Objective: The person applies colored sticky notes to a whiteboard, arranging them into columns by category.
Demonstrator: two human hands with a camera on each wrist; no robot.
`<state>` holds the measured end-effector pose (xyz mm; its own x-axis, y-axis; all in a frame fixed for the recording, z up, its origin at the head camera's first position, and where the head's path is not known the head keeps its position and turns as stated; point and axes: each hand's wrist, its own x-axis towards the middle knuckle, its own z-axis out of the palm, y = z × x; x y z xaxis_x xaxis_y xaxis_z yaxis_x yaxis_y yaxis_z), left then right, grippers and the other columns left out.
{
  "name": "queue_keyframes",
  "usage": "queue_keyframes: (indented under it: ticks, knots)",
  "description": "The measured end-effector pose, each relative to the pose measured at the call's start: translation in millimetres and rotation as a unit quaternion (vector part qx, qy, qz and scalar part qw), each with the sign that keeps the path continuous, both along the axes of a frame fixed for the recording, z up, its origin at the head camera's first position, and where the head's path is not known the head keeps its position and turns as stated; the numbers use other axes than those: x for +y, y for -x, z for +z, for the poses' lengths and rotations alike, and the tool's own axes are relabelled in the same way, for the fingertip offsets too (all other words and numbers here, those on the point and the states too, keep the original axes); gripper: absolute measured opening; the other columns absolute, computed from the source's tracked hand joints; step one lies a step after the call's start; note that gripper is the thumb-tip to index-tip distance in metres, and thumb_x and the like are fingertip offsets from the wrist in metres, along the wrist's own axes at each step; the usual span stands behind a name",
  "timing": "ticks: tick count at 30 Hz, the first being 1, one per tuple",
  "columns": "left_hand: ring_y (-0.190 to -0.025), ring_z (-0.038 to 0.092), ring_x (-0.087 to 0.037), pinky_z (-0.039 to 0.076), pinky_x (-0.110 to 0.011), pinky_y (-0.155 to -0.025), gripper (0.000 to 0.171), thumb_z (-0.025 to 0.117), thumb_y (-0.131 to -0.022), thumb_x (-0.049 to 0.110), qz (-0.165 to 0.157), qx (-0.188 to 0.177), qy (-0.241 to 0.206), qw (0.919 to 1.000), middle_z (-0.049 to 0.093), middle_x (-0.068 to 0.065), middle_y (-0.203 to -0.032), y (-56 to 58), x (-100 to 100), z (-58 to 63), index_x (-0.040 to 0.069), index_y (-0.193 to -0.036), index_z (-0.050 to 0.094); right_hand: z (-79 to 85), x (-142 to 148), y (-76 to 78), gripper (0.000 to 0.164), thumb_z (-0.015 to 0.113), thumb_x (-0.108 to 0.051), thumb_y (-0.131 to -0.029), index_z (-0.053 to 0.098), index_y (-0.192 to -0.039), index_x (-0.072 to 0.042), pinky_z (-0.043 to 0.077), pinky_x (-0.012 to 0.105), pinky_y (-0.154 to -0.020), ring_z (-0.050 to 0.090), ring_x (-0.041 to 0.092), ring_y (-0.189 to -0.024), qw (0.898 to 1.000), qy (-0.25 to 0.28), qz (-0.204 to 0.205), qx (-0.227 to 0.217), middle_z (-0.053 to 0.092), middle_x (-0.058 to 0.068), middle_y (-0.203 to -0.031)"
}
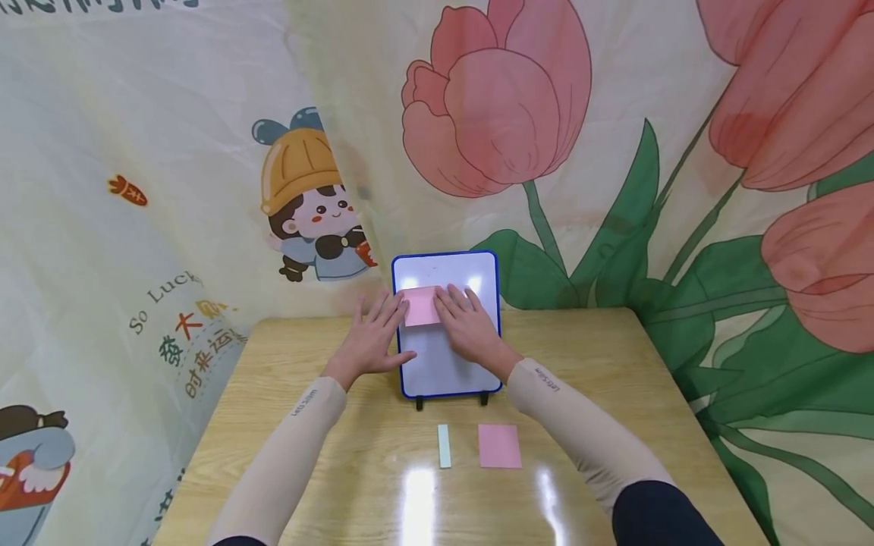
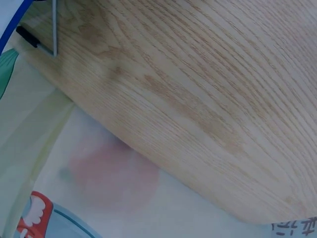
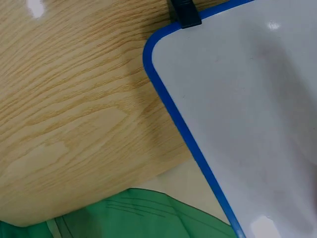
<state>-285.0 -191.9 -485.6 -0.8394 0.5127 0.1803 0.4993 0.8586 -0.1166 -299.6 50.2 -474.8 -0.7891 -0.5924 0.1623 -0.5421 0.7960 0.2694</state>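
Straight-fingered left hand (image 1: 369,339) and right hand (image 1: 473,327) touch one pink note (image 1: 422,307) on one whiteboard (image 1: 437,373); before it, one pink square (image 1: 500,446), one strip (image 1: 444,446).

Behind the brown wooden table (image 1: 580,345), pale cloth (image 1: 184,98) is hung in soft folds. On its right part, big pink tulips (image 1: 501,114) and green leaves (image 1: 624,205) are printed. On its left, a cartoon figure (image 1: 321,220) in a yellow hat (image 1: 300,171) and some words (image 1: 162,305) are shown. Bright spots of light (image 1: 418,504) are mirrored in the table.

The whiteboard (image 1: 432,365) looks glossy, the pink note (image 1: 419,306) matt paper.
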Motion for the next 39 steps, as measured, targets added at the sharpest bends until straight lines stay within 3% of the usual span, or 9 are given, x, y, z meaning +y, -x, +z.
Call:
queue_keyframes:
  ticks: [5,10,16,22,27,33,39]
  knots:
    - [-0.155,0.002,-0.033,-0.009,-0.065,-0.118,0.105,0.045,-0.084,0.080,0.011,-0.012,0.000,0.9999,0.003,-0.003,-0.169,-0.2,-1.7,0.2,0.016,-0.160,0.011,-2.0,2.2,-1.3,0.069,0.049,-0.024,-0.099,0.018,-0.158,-0.007,0.008,0.050,-0.125,0.013,0.029,-0.154,1.000,0.023,-0.009,-0.003,0.016,0.006,-0.166]
    - [-0.155,0.002,-0.032,-0.008,-0.065,-0.118,0.104,0.047,-0.084,0.079,0.008,-0.001,-0.018,0.9998,0.006,-0.005,-0.168,-4.5,-1.4,1.5,0.018,-0.160,0.012,4.6,9.7,-8.4,0.063,0.049,-0.023,-0.101,0.024,-0.157,-0.006,0.019,0.048,-0.123,0.023,0.029,-0.152,0.992,0.121,0.013,0.029,0.024,0.008,-0.164]
    - [-0.153,0.012,-0.035,0.002,-0.070,-0.117,0.101,0.048,-0.084,0.078,-0.018,0.038,-0.031,0.9986,0.016,-0.009,-0.167,-29.4,-0.6,-5.1,0.016,-0.159,0.019,-4.6,39.4,-28.8,0.063,0.058,-0.020,-0.096,0.035,-0.151,0.000,0.035,0.051,-0.114,0.038,0.033,-0.143,0.970,0.218,0.086,0.068,0.035,0.015,-0.159]
    - [-0.151,0.022,-0.036,0.010,-0.071,-0.116,0.092,0.052,-0.089,0.070,-0.022,0.024,-0.063,0.9975,0.022,-0.011,-0.165,-67.2,-5.7,-32.7,0.015,-0.158,0.024,-35.0,74.5,-53.5,0.065,0.064,-0.017,-0.091,0.040,-0.147,0.005,0.038,0.055,-0.110,0.043,0.038,-0.138,0.962,0.244,0.099,0.066,0.041,0.021,-0.154]
    - [-0.149,0.026,-0.036,0.015,-0.072,-0.113,0.083,0.059,-0.089,0.061,-0.013,0.029,-0.112,0.9932,0.028,-0.012,-0.162,-95.3,-12.6,-59.5,0.016,-0.155,0.034,-51.0,98.3,-69.6,0.066,0.068,-0.019,-0.088,0.045,-0.144,0.006,0.039,0.057,-0.108,0.046,0.039,-0.136,0.956,0.274,0.074,0.077,0.045,0.023,-0.150]
    - [-0.146,0.029,-0.038,0.018,-0.072,-0.111,0.075,0.058,-0.092,0.055,0.030,0.030,-0.147,0.9883,0.026,-0.012,-0.163,-121.0,-15.6,-86.7,0.018,-0.154,0.036,-67.6,115.3,-92.2,0.071,0.070,-0.025,-0.089,0.041,-0.148,0.000,0.035,0.061,-0.109,0.039,0.038,-0.141,0.960,0.274,0.023,0.047,0.039,0.020,-0.155]
    - [-0.145,0.031,-0.041,0.017,-0.073,-0.110,0.076,0.060,-0.090,0.055,0.058,0.021,-0.188,0.9802,0.030,-0.018,-0.160,-143.1,-13.9,-104.7,0.017,-0.153,0.038,-86.6,123.2,-112.5,0.072,0.067,-0.030,-0.092,0.037,-0.152,-0.006,0.034,0.060,-0.110,0.038,0.037,-0.141,0.962,0.272,-0.015,0.004,0.034,0.017,-0.159]
